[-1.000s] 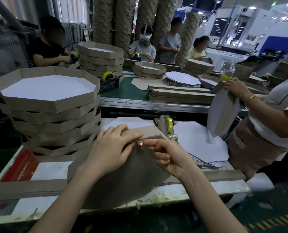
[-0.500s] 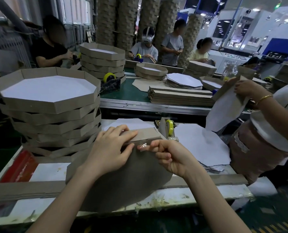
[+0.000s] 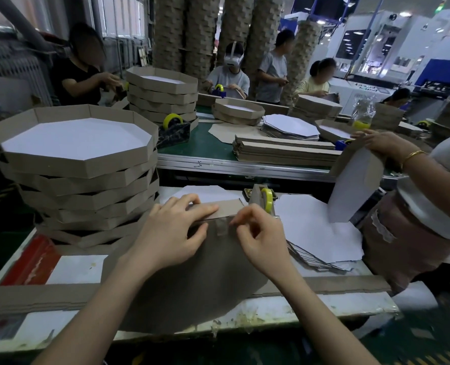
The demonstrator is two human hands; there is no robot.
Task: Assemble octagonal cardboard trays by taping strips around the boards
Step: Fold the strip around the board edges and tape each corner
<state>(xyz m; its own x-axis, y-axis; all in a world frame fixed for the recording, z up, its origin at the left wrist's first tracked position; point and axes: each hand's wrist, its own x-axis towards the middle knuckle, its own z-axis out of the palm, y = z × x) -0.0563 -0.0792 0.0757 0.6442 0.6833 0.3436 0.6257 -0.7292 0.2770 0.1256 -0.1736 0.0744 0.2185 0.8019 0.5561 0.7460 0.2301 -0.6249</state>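
An octagonal cardboard board [image 3: 192, 280] stands tilted on the table edge, brown back toward me. A cardboard strip [image 3: 230, 206] lies along its top edge. My left hand [image 3: 171, 230] grips the strip and board together, fingers over the top, thumb on the back. A piece of clear tape [image 3: 221, 227] bridges strip and board. My right hand [image 3: 260, 235] has its fingers curled, fingertips pressing at the tape's right edge. A tape dispenser [image 3: 264, 200] with a yellow roll stands just behind my right hand.
A tall stack of finished trays [image 3: 79, 169] stands at left. White octagonal boards [image 3: 316, 233] lie at right, long strips [image 3: 344, 284] along the table front. A person at right [image 3: 429, 196] holds a tray. A conveyor [image 3: 208, 146] with more stacks and workers lies beyond.
The tape piece that my right hand held at the strip's edge now lies stuck across strip and board. The person at right lowered their tray slightly.
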